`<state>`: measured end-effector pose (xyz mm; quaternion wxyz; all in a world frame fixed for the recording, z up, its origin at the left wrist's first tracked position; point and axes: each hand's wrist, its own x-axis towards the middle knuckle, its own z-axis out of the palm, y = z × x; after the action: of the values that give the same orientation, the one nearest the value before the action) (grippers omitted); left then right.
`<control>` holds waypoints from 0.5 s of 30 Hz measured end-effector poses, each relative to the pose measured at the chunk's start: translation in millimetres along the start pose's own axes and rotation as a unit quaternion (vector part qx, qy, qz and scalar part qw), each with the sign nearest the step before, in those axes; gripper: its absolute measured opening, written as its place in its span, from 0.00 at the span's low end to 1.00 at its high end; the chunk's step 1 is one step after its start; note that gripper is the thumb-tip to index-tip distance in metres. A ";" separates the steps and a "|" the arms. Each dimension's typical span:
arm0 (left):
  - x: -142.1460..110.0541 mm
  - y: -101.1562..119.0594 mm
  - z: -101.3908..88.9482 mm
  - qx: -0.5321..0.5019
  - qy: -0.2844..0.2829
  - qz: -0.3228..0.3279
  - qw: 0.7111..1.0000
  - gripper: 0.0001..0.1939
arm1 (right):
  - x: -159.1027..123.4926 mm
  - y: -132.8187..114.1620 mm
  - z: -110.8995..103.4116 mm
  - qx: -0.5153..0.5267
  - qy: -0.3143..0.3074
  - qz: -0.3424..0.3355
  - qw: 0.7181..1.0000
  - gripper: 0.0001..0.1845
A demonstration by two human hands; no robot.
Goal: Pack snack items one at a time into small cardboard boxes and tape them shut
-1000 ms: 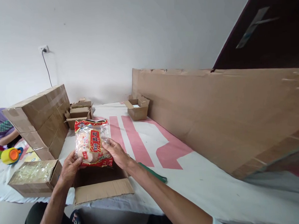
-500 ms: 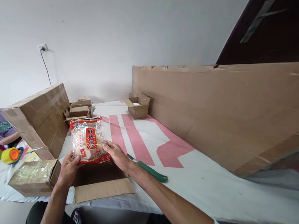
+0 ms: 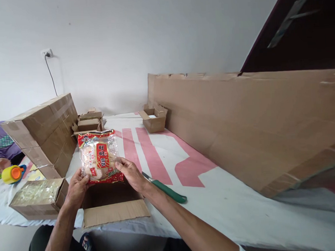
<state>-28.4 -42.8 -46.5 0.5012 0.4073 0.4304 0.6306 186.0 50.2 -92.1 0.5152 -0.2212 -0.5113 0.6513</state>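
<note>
A clear and red bag of rice crackers (image 3: pixel 99 156) is held upright between my two hands. My left hand (image 3: pixel 78 187) grips its lower left corner, thumb in front. On the lower right side, my right hand (image 3: pixel 130 174) pinches the bag's edge. Directly beneath is an open cardboard box (image 3: pixel 116 212), its front flap folded out toward me; its inside is dark and partly hidden by the bag and hands. A green-handled tool (image 3: pixel 169 192), with only part of its blade showing, lies to the right of my right hand.
A taped carton (image 3: pixel 37 198) sits left of the open box, near a taller stack of cartons (image 3: pixel 47 134). Small open boxes (image 3: pixel 89 124) (image 3: pixel 154 120) stand farther back. A long cardboard panel (image 3: pixel 227 125) borders the right. At far left are a person (image 3: pixel 2 145) and a yellow toy (image 3: pixel 11 174).
My hands and the bag of crackers stay almost still; the bag's face tilts very slightly. At far left, the other person's hand has come into sight beside the yellow toy.
</note>
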 end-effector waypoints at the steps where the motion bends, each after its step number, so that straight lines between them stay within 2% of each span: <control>1: -0.3 0.0 -0.1 -0.003 -0.004 0.001 1.000 0.31 | -0.3 -0.1 0.0 0.000 -0.002 -0.001 1.000 0.29; 15: -2.2 2.2 -0.4 -0.012 -0.012 -0.013 1.000 0.32 | -1.1 1.3 0.9 0.003 -0.003 0.001 1.000 0.29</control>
<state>-29.0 -45.3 -44.7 0.5190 0.4030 0.4222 0.6244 185.0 48.9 -93.2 0.5135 -0.2180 -0.5107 0.6543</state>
